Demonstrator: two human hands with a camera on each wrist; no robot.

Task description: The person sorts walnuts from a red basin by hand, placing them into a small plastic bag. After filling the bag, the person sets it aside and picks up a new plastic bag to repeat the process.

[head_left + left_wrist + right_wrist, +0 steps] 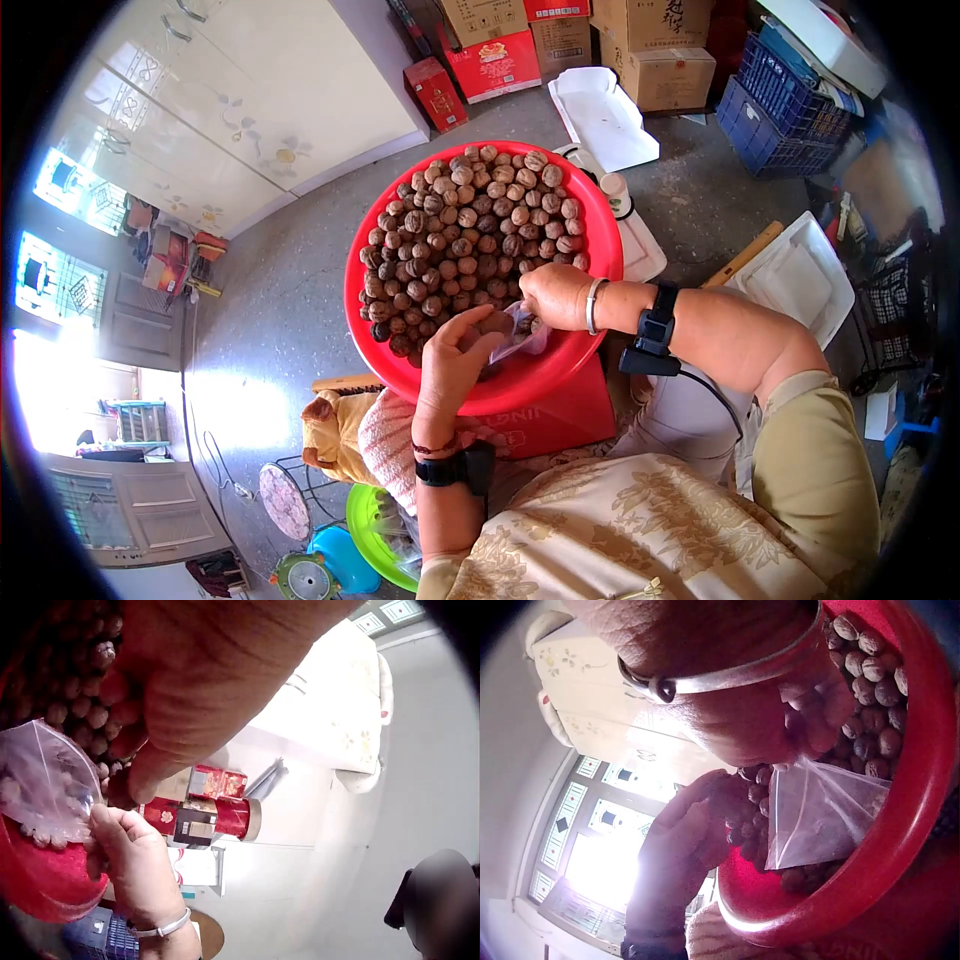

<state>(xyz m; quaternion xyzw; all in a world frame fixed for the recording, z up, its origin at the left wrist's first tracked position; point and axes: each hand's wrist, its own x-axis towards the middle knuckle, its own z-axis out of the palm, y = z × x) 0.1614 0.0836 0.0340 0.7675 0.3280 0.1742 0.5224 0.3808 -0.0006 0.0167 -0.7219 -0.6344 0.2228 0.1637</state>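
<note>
A wide red basin (604,225) heaped with brown walnuts (455,235) is in front of me. Over its near side, my right hand (560,296) pinches the rim of a clear plastic bag (49,780) between thumb and fingers. Several walnuts show through the bag's film in the left wrist view. My left hand (452,362) is beside the bag's mouth, its fingers curled round a walnut; the palm hides part of it. In the right wrist view, the bag (817,817) hangs from the right fingers against the basin's inner wall.
Under the basin is a red box (560,415). A green tub (362,520) and a blue stool (345,560) are at the lower left. White foam trays (605,120), cardboard boxes (665,75) and blue crates (770,125) stand beyond. A white cabinet (250,110) is at the upper left.
</note>
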